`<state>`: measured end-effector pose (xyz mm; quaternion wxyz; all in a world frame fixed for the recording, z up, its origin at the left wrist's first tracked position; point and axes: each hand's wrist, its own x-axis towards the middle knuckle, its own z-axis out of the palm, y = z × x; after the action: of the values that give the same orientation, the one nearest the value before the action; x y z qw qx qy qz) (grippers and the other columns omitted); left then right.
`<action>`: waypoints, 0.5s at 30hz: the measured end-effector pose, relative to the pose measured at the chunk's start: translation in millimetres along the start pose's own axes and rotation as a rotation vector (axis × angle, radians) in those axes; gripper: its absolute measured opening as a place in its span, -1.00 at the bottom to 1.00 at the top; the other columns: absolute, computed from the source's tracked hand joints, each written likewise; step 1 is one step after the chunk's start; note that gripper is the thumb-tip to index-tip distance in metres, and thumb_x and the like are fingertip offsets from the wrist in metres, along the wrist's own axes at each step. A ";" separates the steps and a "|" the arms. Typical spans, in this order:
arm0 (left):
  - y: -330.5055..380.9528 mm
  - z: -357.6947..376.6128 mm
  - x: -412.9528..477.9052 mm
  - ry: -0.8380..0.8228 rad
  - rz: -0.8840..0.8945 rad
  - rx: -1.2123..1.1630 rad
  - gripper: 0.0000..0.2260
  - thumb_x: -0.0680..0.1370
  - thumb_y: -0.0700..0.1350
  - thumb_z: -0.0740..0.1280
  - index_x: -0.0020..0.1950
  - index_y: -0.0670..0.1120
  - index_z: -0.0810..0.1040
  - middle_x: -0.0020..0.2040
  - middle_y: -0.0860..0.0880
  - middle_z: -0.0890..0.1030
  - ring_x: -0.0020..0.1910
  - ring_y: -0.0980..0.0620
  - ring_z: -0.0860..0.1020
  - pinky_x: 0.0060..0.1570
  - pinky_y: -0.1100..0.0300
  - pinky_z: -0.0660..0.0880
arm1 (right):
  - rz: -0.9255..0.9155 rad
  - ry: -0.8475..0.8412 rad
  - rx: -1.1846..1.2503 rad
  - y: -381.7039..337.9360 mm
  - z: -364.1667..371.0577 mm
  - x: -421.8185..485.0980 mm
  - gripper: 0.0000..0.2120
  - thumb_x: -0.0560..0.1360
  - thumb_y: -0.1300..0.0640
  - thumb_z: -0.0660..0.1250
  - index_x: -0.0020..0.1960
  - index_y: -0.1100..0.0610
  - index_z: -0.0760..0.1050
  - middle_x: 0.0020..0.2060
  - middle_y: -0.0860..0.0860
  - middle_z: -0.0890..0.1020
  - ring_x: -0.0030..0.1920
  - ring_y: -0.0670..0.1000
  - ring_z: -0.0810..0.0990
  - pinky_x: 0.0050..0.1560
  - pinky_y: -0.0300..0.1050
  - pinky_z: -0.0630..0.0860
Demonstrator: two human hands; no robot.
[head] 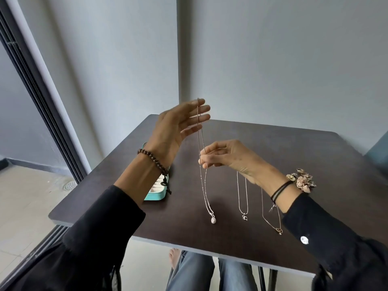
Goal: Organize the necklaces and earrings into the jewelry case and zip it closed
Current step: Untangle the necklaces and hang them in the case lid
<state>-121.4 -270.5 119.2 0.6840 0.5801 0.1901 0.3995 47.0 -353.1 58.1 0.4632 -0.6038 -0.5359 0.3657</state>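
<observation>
A silver necklace [203, 185] with an oval pendant hangs above the table. Its chain loops over the straight fingertips of my raised left hand [176, 127]. My right hand [222, 156] pinches the same chain lower down. Two more necklaces lie on the table: a silver one [243, 206] and a rose-gold one [270, 219], partly hidden by my right wrist. The teal jewelry case [155, 194] lies open behind my left forearm, mostly hidden. A pile of earrings [302, 180] sits past my right wrist.
The dark brown table [294, 148] stands in a corner of grey walls. Its near edge runs just above my knees. A dark sliding-door frame [42, 97] and tiled floor lie to the left.
</observation>
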 end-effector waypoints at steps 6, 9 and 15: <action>-3.9 -3.4 3.5 0.015 0.015 -0.093 -0.73 0.63 -0.14 0.26 0.31 -0.13 0.56 0.20 -0.06 0.68 0.19 0.01 0.64 0.34 0.01 0.48 | -0.009 0.027 0.047 2.2 2.9 -9.0 -0.80 0.50 0.16 0.52 0.03 0.28 0.69 -0.09 0.14 0.76 -0.15 0.04 0.69 0.06 -0.23 0.59; -9.9 -5.5 3.1 0.009 0.036 -0.065 -0.71 0.63 -0.17 0.24 0.34 -0.12 0.54 0.22 -0.07 0.67 0.23 0.01 0.62 0.38 -0.03 0.44 | -0.036 0.032 0.045 -6.1 1.4 -10.6 -0.82 0.49 0.14 0.53 0.03 0.23 0.72 -0.16 0.12 0.75 -0.18 -0.01 0.64 -0.02 -0.28 0.58; -22.5 -5.3 0.8 -0.029 0.024 -0.014 -0.70 0.65 -0.13 0.25 0.38 -0.08 0.51 0.24 -0.09 0.65 0.23 -0.03 0.63 0.35 -0.02 0.46 | -0.103 0.009 0.010 -32.1 -1.2 -12.6 -0.79 0.51 0.07 0.50 -0.05 0.24 0.71 -0.29 0.07 0.66 -0.23 0.02 0.58 -0.09 -0.21 0.58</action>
<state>-117.4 -266.6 96.7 0.6858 0.5834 0.1704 0.4003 36.3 -365.8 88.3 0.4868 -0.5748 -0.5623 0.3412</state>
